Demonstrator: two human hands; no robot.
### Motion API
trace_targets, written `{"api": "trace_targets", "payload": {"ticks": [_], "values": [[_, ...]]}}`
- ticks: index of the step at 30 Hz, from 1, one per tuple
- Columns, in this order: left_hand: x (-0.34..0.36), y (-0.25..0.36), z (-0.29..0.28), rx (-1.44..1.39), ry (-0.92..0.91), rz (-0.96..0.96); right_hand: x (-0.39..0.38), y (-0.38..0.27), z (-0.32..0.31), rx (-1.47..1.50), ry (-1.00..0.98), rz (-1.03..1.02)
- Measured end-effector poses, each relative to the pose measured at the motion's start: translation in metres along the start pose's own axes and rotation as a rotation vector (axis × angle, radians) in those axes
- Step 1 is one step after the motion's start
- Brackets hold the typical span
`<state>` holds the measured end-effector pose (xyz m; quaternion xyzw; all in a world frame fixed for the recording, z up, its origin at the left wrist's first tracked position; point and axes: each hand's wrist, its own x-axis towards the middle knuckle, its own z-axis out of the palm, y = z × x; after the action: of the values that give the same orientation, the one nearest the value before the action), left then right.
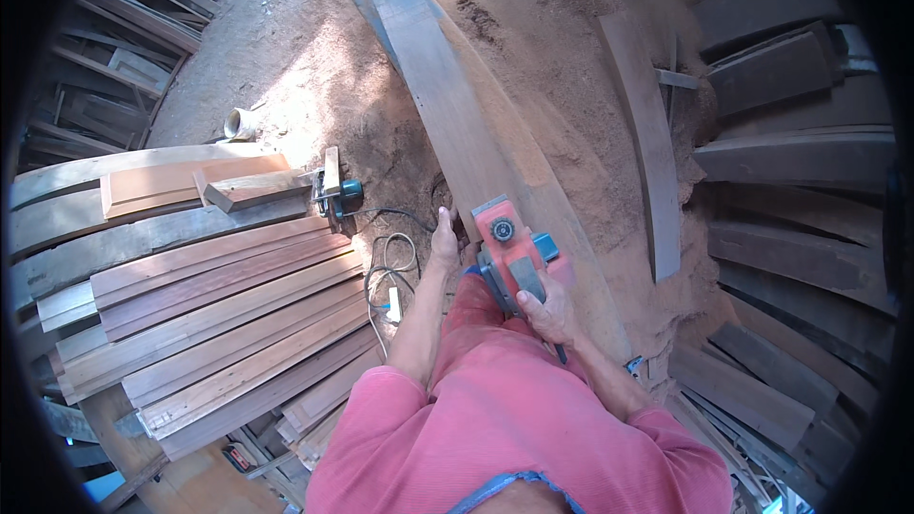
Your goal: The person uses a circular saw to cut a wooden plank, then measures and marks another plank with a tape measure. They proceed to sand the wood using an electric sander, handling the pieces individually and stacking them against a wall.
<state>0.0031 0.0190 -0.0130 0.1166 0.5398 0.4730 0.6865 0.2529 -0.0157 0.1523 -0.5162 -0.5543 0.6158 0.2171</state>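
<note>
planer point(509, 247) | red/orange, elec (handheld) | flat on long grey plank point(447, 95)

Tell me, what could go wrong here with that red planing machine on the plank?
The left hand rests on the plank right beside the red electric planer that the right hand grips, so its fingers could get close to the cutter. A cable lies looped on the sawdust near the person's legs and might snag or trip. The deep sawdust underfoot may make footing unsteady.
</note>
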Motion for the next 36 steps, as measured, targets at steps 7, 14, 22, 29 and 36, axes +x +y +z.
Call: {"api": "trace_targets", "payload": {"ticks": [7, 14, 22, 29, 36], "values": [[-0.012, 0.008, 0.002, -0.058, 0.05, -0.085, 0.109, -0.055, 0.021, -0.046, 0.043, -0.025], [-0.007, -0.016, -0.008, -0.051, 0.049, -0.119, 0.282, -0.123, 0.021, 0.117, 0.093, -0.049], [0.009, -0.024, -0.045, -0.23, 0.007, -0.217, 0.195, -0.073, 0.04, 0.109, 0.016, 0.033], [0.0, -0.005, -0.035, -0.25, -0.058, -0.165, -0.002, -0.003, 0.054, -0.029, 0.012, -0.05], [0.012, -0.022, -0.045, -0.384, -0.078, -0.132, 0.062, -0.038, 0.069, -0.009, 0.074, -0.074]]}}
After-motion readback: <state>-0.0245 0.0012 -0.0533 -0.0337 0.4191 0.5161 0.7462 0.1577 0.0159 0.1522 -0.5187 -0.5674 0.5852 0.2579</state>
